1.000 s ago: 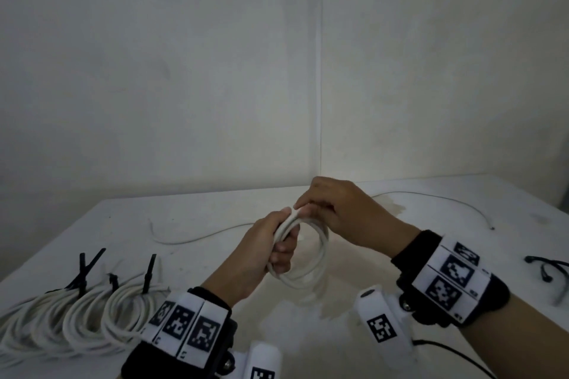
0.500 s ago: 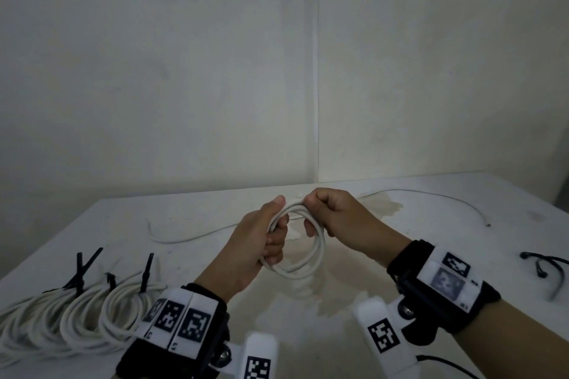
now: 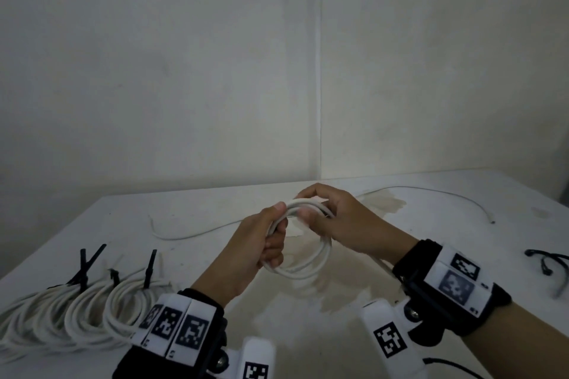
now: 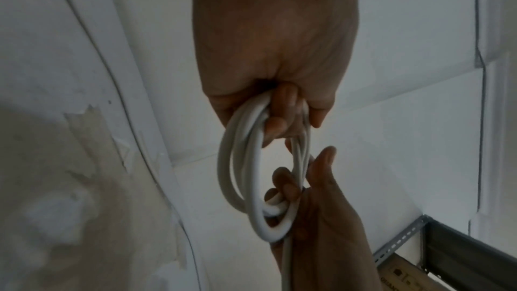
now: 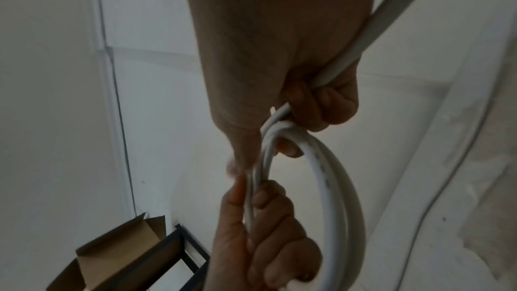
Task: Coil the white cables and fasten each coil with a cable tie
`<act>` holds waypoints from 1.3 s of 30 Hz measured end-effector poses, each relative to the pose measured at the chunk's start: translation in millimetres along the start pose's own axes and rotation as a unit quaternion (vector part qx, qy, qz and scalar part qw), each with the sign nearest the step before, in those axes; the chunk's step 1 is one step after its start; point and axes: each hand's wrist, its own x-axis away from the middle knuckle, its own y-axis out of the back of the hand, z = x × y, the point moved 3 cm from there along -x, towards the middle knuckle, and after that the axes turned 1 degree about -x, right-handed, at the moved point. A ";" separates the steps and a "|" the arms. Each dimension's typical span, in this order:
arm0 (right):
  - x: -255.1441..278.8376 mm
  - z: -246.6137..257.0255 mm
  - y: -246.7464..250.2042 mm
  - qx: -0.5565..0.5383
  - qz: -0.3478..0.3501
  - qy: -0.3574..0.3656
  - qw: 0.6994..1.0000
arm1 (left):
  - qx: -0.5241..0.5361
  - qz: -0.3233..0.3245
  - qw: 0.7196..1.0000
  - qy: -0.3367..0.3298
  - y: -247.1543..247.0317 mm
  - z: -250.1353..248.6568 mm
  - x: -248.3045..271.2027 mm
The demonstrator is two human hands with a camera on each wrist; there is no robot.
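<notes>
Head view: the left hand (image 3: 261,243) grips one side of the white cable coil (image 3: 311,268) above the desk (image 3: 462,240), and the right hand (image 3: 338,218) curls over the coil's top; compared with half a second ago, the right hand sits farther over the coil top, closer to the left thumb. Left wrist view: the left hand (image 4: 277,52) fingers wrap the loops (image 4: 240,174), with the right hand (image 4: 316,207) holding their far end. Right wrist view: the right hand (image 5: 279,52) clamps the coil (image 5: 330,185) and the cable's loose run (image 5: 391,14), while the left hand (image 5: 260,236) holds the opposite side.
</notes>
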 end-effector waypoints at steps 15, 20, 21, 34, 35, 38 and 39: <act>3.2 -7.4 2.8 0.177 -0.028 0.052 0.982 | 0.076 0.056 0.995 0.040 2.5 1.5 0.1; 3.3 -14.3 -4.2 0.211 -0.045 0.061 0.975 | 0.056 -0.003 0.998 0.023 -3.5 10.5 -1.6; 3.3 -15.2 -5.2 0.205 -0.043 0.057 0.976 | 0.047 -0.016 0.999 0.023 -3.9 12.0 -2.2; 9.4 -22.1 18.1 0.379 -0.068 0.054 0.921 | 0.070 -0.083 0.994 -0.014 15.1 3.1 -2.7; 8.3 -21.7 19.5 0.399 -0.084 0.044 0.912 | 0.072 -0.083 0.994 -0.015 14.7 2.6 -2.6; 4.7 -19.4 18.1 0.333 -0.110 -0.005 0.937 | 0.093 -0.074 0.993 -0.019 9.8 2.5 -2.0; 4.2 -18.6 16.7 0.281 -0.119 -0.021 0.952 | 0.103 -0.069 0.992 -0.022 7.7 1.8 -2.0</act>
